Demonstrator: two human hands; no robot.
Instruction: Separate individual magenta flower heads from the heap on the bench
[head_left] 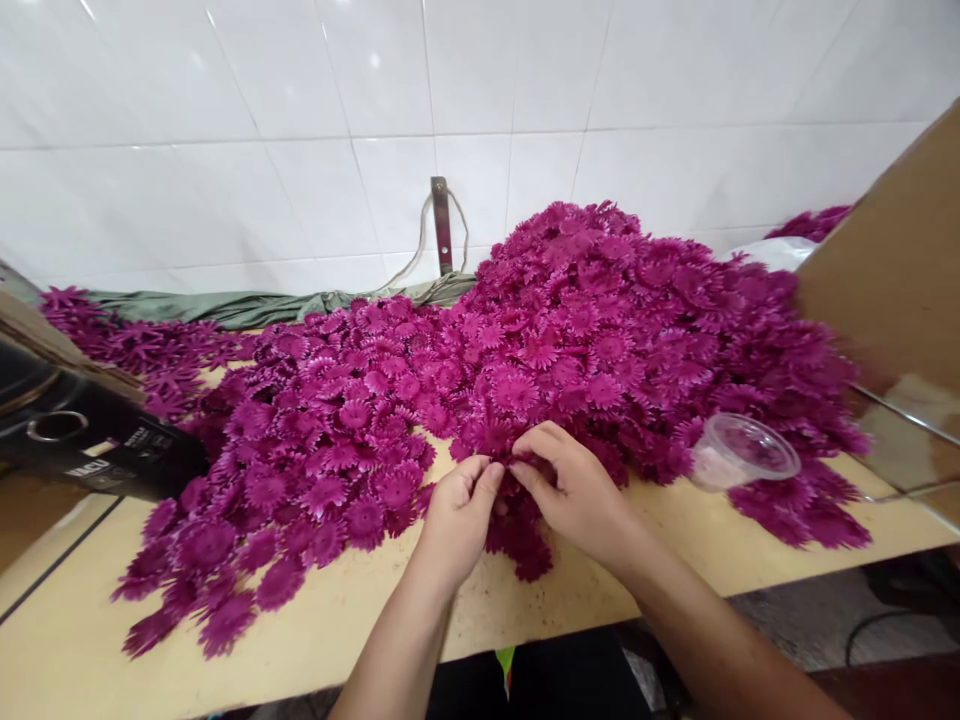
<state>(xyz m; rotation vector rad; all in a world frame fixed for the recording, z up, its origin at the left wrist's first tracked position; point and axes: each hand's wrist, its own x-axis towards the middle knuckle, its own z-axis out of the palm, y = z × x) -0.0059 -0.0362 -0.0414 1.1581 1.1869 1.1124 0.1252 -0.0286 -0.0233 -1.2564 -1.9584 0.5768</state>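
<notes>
Presently: left hand (459,508) and right hand (576,487) pinch one magenta flower piece (513,466) between fingertips, at table's (82,640) near edge | behind: big flower heap (570,330), clear plastic cup (742,452) on its side to the right | far: green cloth (255,305), white tiled wall (300,120).

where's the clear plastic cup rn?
In the head view, the clear plastic cup lies on its side on the table, right of the right hand, against the purple flower pile.
</notes>
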